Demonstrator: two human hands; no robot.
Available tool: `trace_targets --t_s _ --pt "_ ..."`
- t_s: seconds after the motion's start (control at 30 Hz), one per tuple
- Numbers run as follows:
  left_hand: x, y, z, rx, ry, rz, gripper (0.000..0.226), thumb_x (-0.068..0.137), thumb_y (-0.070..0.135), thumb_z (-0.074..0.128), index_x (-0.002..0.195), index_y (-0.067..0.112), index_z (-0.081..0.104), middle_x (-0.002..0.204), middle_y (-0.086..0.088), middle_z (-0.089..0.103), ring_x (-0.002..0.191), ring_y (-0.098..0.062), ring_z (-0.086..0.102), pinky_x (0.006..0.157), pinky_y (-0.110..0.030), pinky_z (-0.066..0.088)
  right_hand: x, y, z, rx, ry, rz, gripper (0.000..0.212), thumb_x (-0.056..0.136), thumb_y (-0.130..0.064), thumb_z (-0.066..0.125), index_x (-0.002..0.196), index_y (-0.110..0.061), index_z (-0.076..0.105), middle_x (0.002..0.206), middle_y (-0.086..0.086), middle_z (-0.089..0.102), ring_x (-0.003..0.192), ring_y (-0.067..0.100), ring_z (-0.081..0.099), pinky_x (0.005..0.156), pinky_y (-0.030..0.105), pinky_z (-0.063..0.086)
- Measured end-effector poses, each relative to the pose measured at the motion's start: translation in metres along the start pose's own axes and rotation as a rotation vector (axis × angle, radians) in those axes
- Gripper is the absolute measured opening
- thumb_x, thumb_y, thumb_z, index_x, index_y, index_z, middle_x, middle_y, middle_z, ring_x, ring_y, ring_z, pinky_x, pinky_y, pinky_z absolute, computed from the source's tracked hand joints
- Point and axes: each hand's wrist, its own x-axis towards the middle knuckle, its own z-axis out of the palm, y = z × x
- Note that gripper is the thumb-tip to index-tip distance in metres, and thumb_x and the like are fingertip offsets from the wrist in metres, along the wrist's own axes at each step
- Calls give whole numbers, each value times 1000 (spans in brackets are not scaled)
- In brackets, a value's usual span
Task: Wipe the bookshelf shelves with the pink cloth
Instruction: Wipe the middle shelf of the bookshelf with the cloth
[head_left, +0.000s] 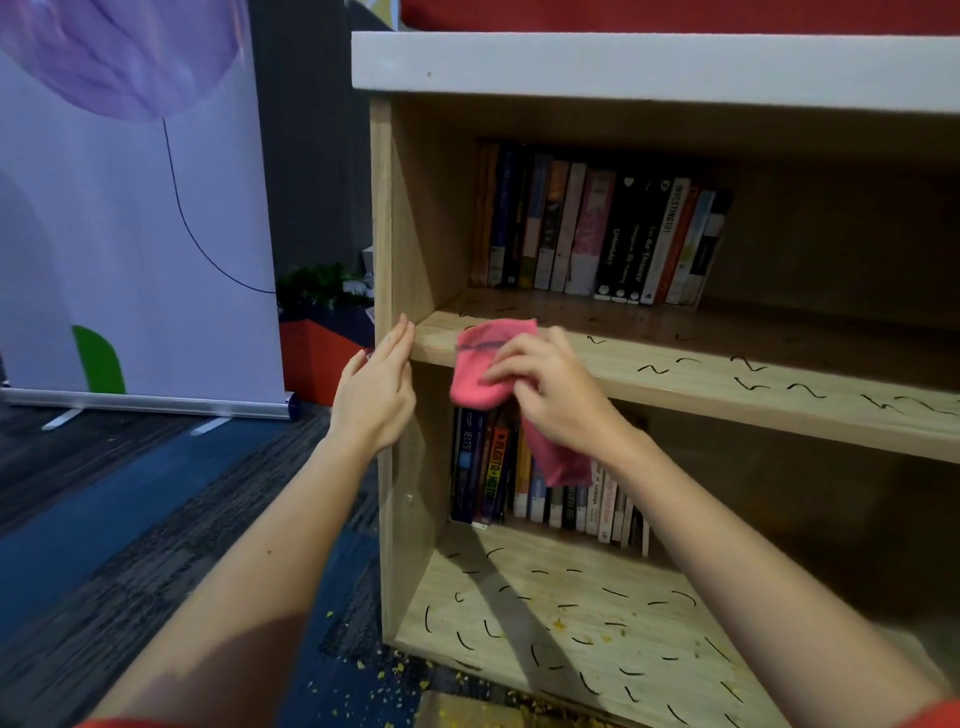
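Observation:
A wooden bookshelf (384, 218) fills the right side of the head view. Its middle shelf (737, 387) and bottom shelf (571, 618) carry black squiggle marks, and the bottom one also has yellow crumbs. My right hand (556, 389) grips the pink cloth (478, 374) at the left front edge of the middle shelf; part of the cloth hangs down below my wrist. My left hand (376, 389) rests with straight fingers against the shelf's left side panel.
Rows of books stand at the back of the middle shelf (597, 234) and the bottom shelf (545, 488). A roll-up banner (130, 234) and an orange planter (322, 353) stand to the left. Yellow crumbs (384, 675) lie on the carpet by the shelf's base.

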Motion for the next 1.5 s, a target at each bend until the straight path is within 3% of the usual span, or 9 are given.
trace_targets --t_s 0.07,0.17,0.3,0.43,0.53,0.83,1.03,1.33,1.5 --pt "-2 2 2 9 5 -5 49 102 16 27 150 19 19 157 10 13 141 -5 21 114 -26 6 -13 7 8 -78 248 35 28 85 6 54 105 -6 70 107 0 62 105 18 40 92 20 29" --pt "-4 5 2 21 -8 -5 48 102 19 27 150 19 20 157 11 12 140 -4 21 114 -26 4 -31 8 26 -159 217 -16 30 80 9 59 104 -3 70 105 6 65 98 27 47 88 35 42" --pt "-2 8 -1 41 3 -8 47 102 26 26 149 18 25 156 8 17 141 -7 21 115 -29 7 -25 2 9 -114 304 -72 28 85 -2 48 102 -3 70 102 6 64 95 19 42 83 20 37" --pt "2 28 -6 138 73 -16 44 101 27 31 138 10 46 145 -4 43 133 -17 39 112 -31 21 -14 8 -6 -237 123 60 33 91 -3 48 119 -9 63 117 2 57 109 20 38 96 30 37" --pt "15 47 -11 196 71 68 39 98 20 37 130 7 54 132 -10 55 116 -26 53 101 -35 35 -11 13 -18 -170 196 53 33 91 -1 47 118 -10 64 113 2 57 100 12 34 88 19 29" --pt "71 58 -8 36 -79 -30 40 100 24 35 135 10 48 145 -6 41 134 -22 36 107 -36 29 42 25 -35 -151 17 117 35 90 -1 44 115 -11 67 110 3 58 105 18 45 97 30 39" --pt "76 44 12 -76 -80 -26 44 102 31 29 139 12 43 149 -4 36 141 -17 23 114 -34 18 115 66 -53 -39 158 353 38 88 1 44 119 -9 64 124 11 61 118 23 55 103 25 40" --pt "84 37 24 -2 -25 17 54 100 40 18 150 20 14 157 6 15 144 -7 4 111 -25 8 190 167 -27 -360 -206 525 37 92 -8 51 128 2 53 129 21 54 116 35 52 94 34 44" --pt "84 32 26 -17 32 31 52 101 37 19 150 21 15 156 8 18 144 -6 6 103 -17 6 211 156 7 -223 -378 425 36 91 -16 59 126 -8 58 134 14 52 116 27 53 88 29 45"
